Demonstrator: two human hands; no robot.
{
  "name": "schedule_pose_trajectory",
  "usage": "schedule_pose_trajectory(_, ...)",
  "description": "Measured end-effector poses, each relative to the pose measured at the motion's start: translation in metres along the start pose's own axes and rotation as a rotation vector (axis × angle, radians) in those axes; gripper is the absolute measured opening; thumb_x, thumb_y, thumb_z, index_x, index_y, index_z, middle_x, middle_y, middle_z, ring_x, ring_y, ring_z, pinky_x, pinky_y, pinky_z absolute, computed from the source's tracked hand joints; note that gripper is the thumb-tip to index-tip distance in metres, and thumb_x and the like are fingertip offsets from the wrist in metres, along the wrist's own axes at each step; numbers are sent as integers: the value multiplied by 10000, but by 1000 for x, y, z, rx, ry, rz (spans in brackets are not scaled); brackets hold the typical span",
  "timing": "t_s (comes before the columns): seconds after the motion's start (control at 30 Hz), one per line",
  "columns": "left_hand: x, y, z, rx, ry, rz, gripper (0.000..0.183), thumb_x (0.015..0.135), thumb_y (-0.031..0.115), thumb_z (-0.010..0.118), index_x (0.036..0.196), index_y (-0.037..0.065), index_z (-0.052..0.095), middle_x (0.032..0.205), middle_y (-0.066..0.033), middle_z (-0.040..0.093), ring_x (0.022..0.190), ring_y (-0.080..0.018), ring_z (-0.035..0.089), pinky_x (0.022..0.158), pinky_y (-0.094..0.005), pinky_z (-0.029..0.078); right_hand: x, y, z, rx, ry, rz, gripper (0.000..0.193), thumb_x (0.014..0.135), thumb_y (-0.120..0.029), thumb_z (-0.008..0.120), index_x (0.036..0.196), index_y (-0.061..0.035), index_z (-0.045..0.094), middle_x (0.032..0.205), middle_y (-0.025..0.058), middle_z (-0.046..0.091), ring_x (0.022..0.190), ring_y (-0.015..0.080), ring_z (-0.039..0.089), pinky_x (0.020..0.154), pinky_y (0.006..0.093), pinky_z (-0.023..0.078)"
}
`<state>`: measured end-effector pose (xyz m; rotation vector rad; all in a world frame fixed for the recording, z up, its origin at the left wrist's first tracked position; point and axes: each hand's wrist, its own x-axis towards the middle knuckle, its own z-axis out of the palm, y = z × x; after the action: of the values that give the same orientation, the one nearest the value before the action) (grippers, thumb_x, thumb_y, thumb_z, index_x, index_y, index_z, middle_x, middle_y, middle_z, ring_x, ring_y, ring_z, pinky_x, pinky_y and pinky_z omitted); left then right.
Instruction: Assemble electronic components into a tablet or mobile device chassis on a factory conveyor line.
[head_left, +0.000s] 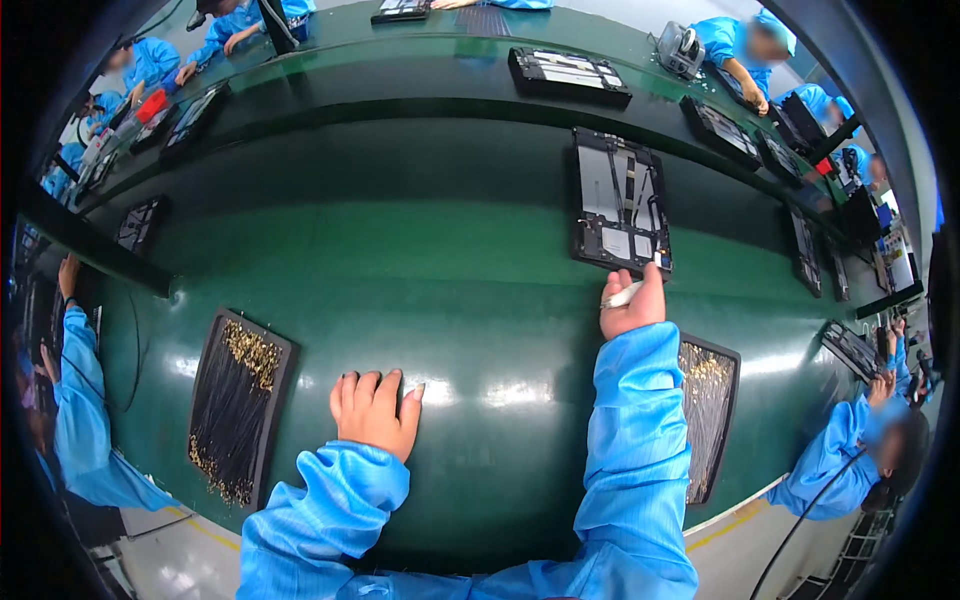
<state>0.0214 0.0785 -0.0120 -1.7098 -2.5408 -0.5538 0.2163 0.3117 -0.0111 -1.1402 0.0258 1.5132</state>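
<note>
Green desk [480,260], roomy in the middle, left hand [378,408] palm-down, loosely spread, cupped right hand [634,308] with white thing [623,295] at near edge of an opened device [620,197], can't quite tell grip or lettering

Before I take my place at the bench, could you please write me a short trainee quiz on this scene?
1. Which hand is closer to the open device in front of the person?
A) left
B) right

2. True or false: the left hand is lifting a tray.

3. Fill in: the cables in the left tray look ___ (darker/lighter) than those in the right tray.

Key: 1. B, the right hand is at its near edge. 2. False, it rests on the green bench. 3. Darker.
</note>
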Motion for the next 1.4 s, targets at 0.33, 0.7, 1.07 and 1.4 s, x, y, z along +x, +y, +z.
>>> schedule_pose_trajectory(0.33,2,3,0,22,29,36,314,697,252,559,922,34,534,923,-145,485,931,-359,411,859,-461,269,24,-8,28,6,63,8,411,688,-494,555,835,-130,432,758,-27,425,573,105,410,410,182,358)
schedule_pose_trajectory(0.7,1,32,-13,-1722,-197,-956,340,824,289,438,1055,39,429,986,-115,504,889,-222,494,790,-358,402,-134,74,-36,-215,-371,543,305,768,-443,449,762,-139,434,588,21,460,470,147,450,364,264,338)
schedule_pose_trajectory(1.07,-32,-27,-63,-1634,-506,-600,342,788,217,480,1036,-18,462,954,-125,538,853,-213,528,770,-320,410,-217,93,-138,-1417,-1679,652,431,823,-390,389,996,-8,491,914,100,532,778,168,516,703,268,411)
schedule_pose_trajectory(1.4,-27,-48,-52,-329,132,-102,333,764,291,499,859,-22,564,841,-184,559,769,-319,529,716,-375,410,-215,89,-134,-1528,-1298,999,425,826,-356,408,1058,-1,424,851,60,523,562,87,452,489,202,394)
